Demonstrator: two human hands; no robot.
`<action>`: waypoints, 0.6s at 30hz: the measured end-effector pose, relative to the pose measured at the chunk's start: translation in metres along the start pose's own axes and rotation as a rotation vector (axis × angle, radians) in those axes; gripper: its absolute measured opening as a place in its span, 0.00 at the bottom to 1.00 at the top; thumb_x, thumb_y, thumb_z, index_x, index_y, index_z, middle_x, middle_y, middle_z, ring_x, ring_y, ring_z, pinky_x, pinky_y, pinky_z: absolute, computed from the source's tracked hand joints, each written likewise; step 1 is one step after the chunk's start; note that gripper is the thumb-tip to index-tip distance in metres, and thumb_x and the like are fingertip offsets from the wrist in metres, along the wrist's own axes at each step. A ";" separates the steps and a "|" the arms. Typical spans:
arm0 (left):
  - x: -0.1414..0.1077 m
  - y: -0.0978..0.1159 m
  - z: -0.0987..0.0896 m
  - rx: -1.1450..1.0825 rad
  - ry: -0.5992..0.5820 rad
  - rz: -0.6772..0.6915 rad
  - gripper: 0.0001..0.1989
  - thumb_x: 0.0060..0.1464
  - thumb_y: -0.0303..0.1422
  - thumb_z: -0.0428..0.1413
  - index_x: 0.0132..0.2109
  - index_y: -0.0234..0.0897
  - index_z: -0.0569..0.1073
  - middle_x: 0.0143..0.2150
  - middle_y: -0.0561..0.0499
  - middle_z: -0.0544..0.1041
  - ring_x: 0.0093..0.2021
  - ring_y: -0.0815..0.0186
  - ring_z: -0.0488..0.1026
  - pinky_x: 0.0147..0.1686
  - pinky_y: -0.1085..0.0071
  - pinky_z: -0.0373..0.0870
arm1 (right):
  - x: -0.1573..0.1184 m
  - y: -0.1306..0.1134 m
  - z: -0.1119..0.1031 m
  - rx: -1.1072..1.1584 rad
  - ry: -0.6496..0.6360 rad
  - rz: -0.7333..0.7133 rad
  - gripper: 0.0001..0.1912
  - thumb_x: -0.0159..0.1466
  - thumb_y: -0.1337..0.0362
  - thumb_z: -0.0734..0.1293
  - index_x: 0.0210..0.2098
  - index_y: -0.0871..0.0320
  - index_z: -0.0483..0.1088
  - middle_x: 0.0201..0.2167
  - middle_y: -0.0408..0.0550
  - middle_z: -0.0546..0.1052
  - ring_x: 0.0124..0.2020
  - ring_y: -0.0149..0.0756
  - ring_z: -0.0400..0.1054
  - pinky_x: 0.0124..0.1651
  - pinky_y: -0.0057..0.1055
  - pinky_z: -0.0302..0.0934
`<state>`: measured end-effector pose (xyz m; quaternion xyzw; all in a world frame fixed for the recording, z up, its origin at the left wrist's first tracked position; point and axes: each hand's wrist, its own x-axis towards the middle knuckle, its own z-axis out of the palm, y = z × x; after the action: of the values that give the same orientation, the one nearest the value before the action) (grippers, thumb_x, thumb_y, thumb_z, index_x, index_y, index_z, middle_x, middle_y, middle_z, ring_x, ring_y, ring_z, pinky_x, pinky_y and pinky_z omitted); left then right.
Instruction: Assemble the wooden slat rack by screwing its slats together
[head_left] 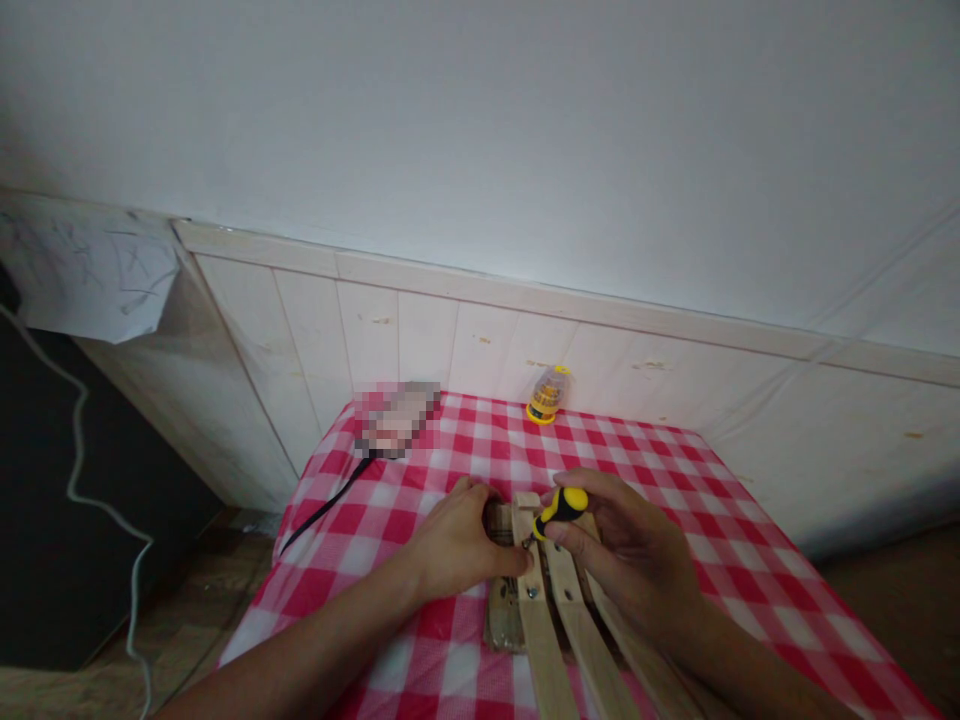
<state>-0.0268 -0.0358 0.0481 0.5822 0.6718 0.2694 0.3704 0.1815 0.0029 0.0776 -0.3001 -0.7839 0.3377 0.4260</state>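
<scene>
Several pale wooden slats [546, 650] run side by side toward me, lying across a darker wooden block [504, 622]. My left hand [456, 545] is closed around the far end of this wooden piece, its thumb pressing the leftmost slat. In my right hand [637, 560] is a small yellow and black screwdriver [562, 507], tilted with its tip down on that slat beside my left thumb. My fingers partly hide the tip and whatever it touches. A silvery screw head [532, 592] shows nearer to me on the same slat.
A red and white checked cloth [450, 680] covers the table, which meets a white panelled wall [487, 340]. At the back stands a clear and yellow bit case [547, 395]. A pixelated flat object [397, 420] with a black strap [330, 510] lies back left. A white cable [79, 430] hangs left.
</scene>
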 end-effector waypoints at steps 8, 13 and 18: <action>-0.002 0.002 -0.003 0.060 -0.050 0.014 0.29 0.43 0.48 0.67 0.49 0.36 0.77 0.50 0.44 0.77 0.47 0.52 0.76 0.42 0.63 0.70 | 0.008 0.006 0.004 0.122 0.026 -0.069 0.20 0.66 0.63 0.76 0.57 0.46 0.77 0.42 0.46 0.85 0.39 0.37 0.82 0.41 0.31 0.80; -0.005 0.003 -0.003 0.070 -0.048 0.040 0.29 0.44 0.49 0.66 0.50 0.35 0.77 0.49 0.45 0.75 0.46 0.53 0.76 0.42 0.62 0.69 | 0.005 0.009 -0.001 0.090 -0.049 -0.134 0.22 0.69 0.66 0.73 0.60 0.41 0.76 0.50 0.47 0.85 0.47 0.38 0.82 0.47 0.32 0.79; -0.003 -0.003 0.001 0.090 -0.014 0.080 0.29 0.45 0.50 0.66 0.49 0.35 0.76 0.47 0.46 0.74 0.43 0.56 0.75 0.40 0.64 0.68 | 0.003 0.009 -0.004 0.151 -0.098 -0.105 0.25 0.72 0.69 0.69 0.64 0.39 0.71 0.51 0.47 0.85 0.50 0.37 0.83 0.51 0.32 0.77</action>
<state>-0.0278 -0.0396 0.0453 0.6263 0.6568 0.2494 0.3378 0.1855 0.0118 0.0733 -0.2086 -0.7908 0.3874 0.4255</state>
